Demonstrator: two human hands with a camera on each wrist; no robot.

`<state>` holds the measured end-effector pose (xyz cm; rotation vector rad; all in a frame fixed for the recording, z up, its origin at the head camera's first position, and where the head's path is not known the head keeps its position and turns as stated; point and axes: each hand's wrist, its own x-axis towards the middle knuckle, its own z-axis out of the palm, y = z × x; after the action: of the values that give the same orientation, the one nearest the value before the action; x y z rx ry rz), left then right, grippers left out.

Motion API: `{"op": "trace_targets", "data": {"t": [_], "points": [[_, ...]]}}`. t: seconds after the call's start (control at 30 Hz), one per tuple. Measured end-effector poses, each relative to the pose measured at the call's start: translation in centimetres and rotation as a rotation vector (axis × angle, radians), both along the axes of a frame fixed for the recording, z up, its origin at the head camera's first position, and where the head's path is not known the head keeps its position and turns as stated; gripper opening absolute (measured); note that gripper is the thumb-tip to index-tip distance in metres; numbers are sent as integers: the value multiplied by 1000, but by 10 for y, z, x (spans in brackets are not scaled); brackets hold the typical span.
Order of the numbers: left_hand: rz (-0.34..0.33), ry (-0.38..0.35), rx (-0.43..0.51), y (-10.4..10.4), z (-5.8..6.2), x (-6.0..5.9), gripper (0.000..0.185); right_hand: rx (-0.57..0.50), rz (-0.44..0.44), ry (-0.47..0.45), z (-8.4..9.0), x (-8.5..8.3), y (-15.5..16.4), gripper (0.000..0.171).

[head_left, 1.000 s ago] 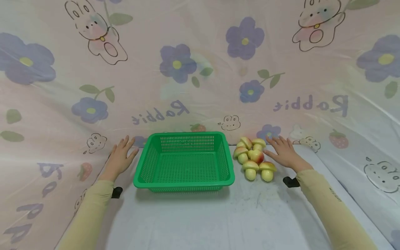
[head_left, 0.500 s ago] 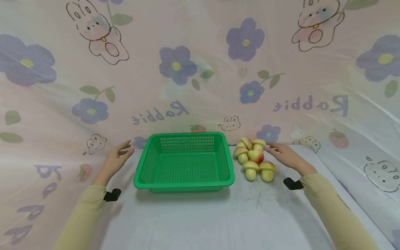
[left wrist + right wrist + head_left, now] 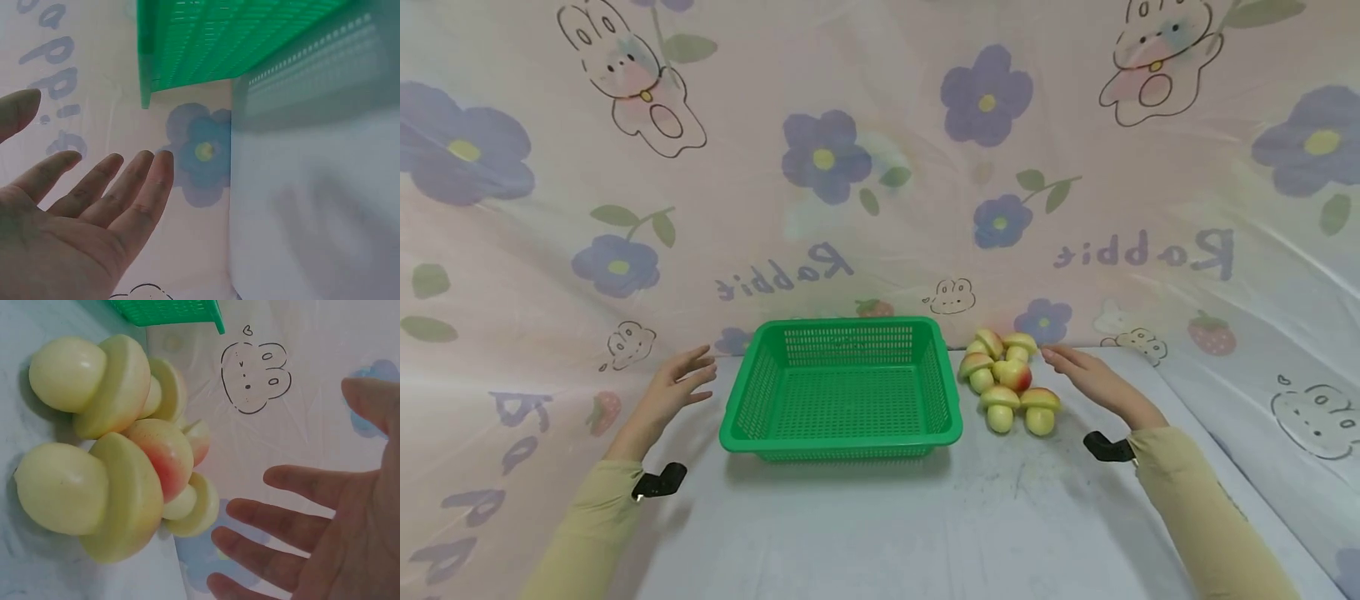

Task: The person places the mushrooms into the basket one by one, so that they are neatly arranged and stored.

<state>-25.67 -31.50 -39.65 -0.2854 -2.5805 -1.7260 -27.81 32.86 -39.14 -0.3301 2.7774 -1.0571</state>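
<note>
on the white table, right of the green basket [image 3: 842, 392]: a cluster of toy mushrooms [image 3: 1009, 379], likely light, hard, smooth plastic, best pinched at the stem under the cap. right hand [image 3: 1093, 379] hovers just beside them, left hand [image 3: 673, 392] beside the basket, both slack-fingered, holding nothing. basket holds nothing.

Right hand [image 3: 350, 550] at the right edge, palm showing, fingers [image 3: 300, 487] spread and straight, holding nothing; fingertips near the mushrooms [image 3: 119, 462] but apart from them. Mushrooms lie in a tight, touching heap on the pale table [image 3: 37, 575], yellow-green stems and caps, one cap blushed red. A corner of the green basket [image 3: 169, 311] shows at the top edge, and a rabbit drawing [image 3: 255, 376] marks the sheet behind.
</note>
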Motion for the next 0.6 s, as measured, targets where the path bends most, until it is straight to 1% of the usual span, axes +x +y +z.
{"op": "trace_targets", "data": {"t": [0.13,0.27,0.4,0.5,0.6], "points": [[-16,-49,34,0,0,5,65,-6,-2,-3,-4,2,4,75],[-32,-80,64,3,0,8,66,-13,-10,-14,-7,4,8,74],[-51,-128,86,5,-3,10,67,-70,6,-47,-11,5,12,71],[-59,-173,101,6,-8,11,69,-120,26,-80,-15,4,14,69],[-50,-201,101,9,-12,11,70,-150,40,-110,-18,4,17,67]]}}
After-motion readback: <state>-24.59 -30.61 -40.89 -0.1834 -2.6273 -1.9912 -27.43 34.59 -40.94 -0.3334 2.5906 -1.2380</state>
